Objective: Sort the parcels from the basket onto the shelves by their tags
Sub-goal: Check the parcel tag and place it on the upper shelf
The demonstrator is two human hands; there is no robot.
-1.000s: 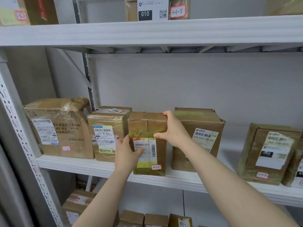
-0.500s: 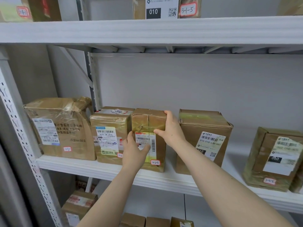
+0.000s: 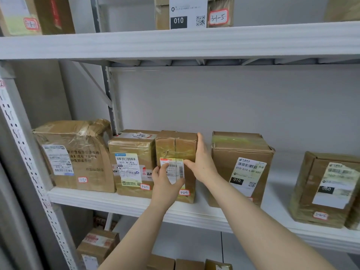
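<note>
- The tall narrow parcel [image 3: 175,147] stood upright on the middle shelf [image 3: 116,201], between the two hands and touching, or all but touching, the parcel tagged 3-2-2 [image 3: 132,149] just left of the left hand's fingers [image 3: 158,172].
- The left hand [image 3: 165,186] lay against the parcel's front face over the shipping label, fingers nearly straight and closed round nothing. It looked like a push to seat the box back on the shelf.
- The right hand [image 3: 203,164] lay flat along the parcel's right side, fingers [image 3: 199,141] straight up to the top corner and thumb across the front. It braced rather than gripped, probably to keep the tall box from tipping and to square it against its neighbour.
- The red-edged tag [image 3: 184,192], just below and right of the left hand, seemed to read 3-2-3. That followed the 3-2-2 beside it, so the slot appeared chosen by number.
- The 010-labelled parcel [image 3: 241,151] stood just beyond the right hand, with a gap between it and the held box.
- The basket was out of view.
</note>
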